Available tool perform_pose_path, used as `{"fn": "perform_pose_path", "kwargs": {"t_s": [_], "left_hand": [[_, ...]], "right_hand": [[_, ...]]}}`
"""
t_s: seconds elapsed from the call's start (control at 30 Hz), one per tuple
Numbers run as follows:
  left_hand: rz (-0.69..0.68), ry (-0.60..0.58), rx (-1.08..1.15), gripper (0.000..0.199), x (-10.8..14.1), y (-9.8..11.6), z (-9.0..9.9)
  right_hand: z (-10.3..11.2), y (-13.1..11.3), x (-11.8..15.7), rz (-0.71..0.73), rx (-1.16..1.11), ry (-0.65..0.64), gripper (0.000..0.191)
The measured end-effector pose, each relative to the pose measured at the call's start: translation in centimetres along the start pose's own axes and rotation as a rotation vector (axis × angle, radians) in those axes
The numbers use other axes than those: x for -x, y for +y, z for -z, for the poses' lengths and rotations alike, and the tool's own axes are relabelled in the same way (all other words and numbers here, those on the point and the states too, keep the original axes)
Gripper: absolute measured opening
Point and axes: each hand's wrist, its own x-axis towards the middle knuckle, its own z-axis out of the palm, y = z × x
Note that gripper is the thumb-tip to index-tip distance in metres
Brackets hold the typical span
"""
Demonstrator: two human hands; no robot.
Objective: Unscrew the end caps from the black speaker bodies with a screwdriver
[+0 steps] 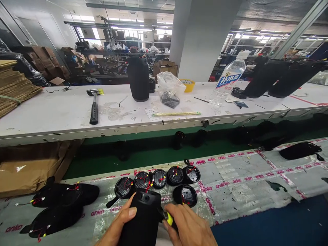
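My left hand grips the black cylinder, upright above the lower work surface. My right hand holds a yellow-trimmed tool at its side, near the upper end; the tip is indistinct. I judge the step to be edge work on the cover; the next move calls for a steady left grip and controlled tool pressure. Wired round units stand beyond. A hammer lies on the white bench, before a pillar.

Hammer and bottle on white bench
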Motion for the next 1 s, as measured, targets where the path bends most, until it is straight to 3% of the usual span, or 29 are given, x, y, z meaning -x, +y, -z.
{"fn": "perform_pose_path", "kwargs": {"t_s": [0.13,0.23,0.4,0.53,0.87,1.0], "left_hand": [[-0.03,-0.106,0.028,0.105,1.1,0.1,-1.8],[-0.017,-0.179,-0.026,0.097,2.0,1.0,-2.7],[-0.01,-0.195,-0.106,0.091,2.6,2.0,-2.7],[-0.019,-0.206,-0.145,0.086,2.3,1.9,-2.8],[-0.039,-0.27,-0.398,0.078,2.2,3.1,-3.1],[-0.127,-0.178,-0.612,0.079,2.6,3.4,-3.9]], "right_hand": [[1.3,0.3,-1.5,0.137,0.106,-0.06,0.025],[1.8,0.5,-2.0,0.213,0.151,-0.148,0.014],[2.0,1.0,-2.3,0.239,0.176,-0.212,0.027],[2.6,1.4,-2.6,0.272,0.205,-0.351,0.034],[3.5,1.4,-3.1,0.369,0.349,-0.395,0.025],[3.4,1.1,-2.6,0.394,0.448,-0.353,0.022]]}}
